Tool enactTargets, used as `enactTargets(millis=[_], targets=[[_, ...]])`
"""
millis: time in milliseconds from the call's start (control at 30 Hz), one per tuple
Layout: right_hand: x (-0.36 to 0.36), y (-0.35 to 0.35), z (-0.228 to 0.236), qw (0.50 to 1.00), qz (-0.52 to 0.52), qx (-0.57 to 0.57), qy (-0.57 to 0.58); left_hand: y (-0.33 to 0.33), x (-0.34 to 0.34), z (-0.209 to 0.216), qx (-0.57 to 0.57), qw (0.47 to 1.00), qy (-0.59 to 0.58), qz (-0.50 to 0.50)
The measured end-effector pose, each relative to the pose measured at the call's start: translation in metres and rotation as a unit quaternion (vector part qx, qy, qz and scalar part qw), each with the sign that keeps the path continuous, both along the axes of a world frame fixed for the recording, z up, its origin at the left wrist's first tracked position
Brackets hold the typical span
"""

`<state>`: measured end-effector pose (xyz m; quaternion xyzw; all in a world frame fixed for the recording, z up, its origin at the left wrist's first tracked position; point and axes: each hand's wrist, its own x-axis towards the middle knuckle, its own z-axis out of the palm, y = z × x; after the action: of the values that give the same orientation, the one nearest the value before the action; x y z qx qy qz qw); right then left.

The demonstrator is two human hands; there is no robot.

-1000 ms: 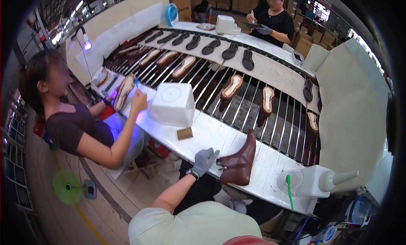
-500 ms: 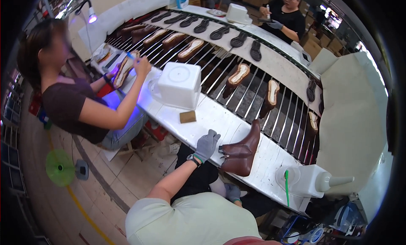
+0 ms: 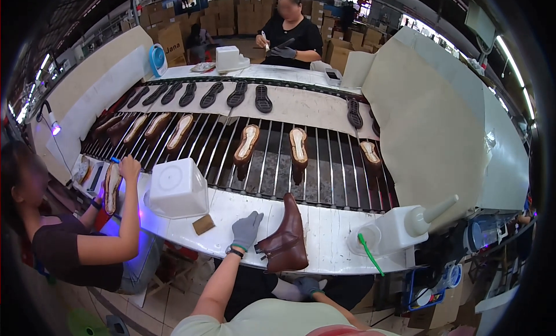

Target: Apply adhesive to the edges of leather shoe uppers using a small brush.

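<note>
Head view: brown boot point(image 3: 288, 237) lies toe away; left hand point(image 3: 247, 230) grip open beside it.

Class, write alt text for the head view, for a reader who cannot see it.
A gloved left hand rests beside a brown boot lying on a white bench; the right hand sits below the bench edge. Behind, a conveyor carries soles, with two other workers nearby.

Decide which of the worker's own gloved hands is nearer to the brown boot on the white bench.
Left. The left hand rests on the bench right beside the brown boot, at its heel side. The right hand is lower, below the bench edge, apart from the boot.
</note>
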<state>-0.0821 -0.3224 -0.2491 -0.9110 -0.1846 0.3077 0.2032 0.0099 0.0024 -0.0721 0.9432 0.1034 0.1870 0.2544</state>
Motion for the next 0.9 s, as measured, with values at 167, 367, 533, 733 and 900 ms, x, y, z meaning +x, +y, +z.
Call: enactTargets(millis=[167, 367, 533, 733, 900], targets=[[0.007, 0.001, 0.005, 0.999, 0.032, 0.010, 0.014, 0.005, 0.023, -0.004, -0.058, 0.998, -0.027, 0.017], [0.007, 0.000, -0.001, 1.000, 0.015, -0.006, 0.020, 0.000, 0.025, -0.003, -0.037, 0.999, -0.027, 0.019], [0.011, -0.003, -0.001, 1.000, 0.016, -0.012, 0.019, -0.003, 0.026, 0.001, -0.042, 0.999, -0.030, 0.018], [0.010, -0.003, -0.001, 1.000, -0.003, -0.019, -0.003, -0.003, 0.026, 0.002, -0.089, 0.996, 0.002, 0.012], [0.009, -0.004, 0.000, 0.999, -0.007, 0.023, -0.036, -0.005, 0.027, 0.001, -0.099, 0.995, 0.014, 0.021]])
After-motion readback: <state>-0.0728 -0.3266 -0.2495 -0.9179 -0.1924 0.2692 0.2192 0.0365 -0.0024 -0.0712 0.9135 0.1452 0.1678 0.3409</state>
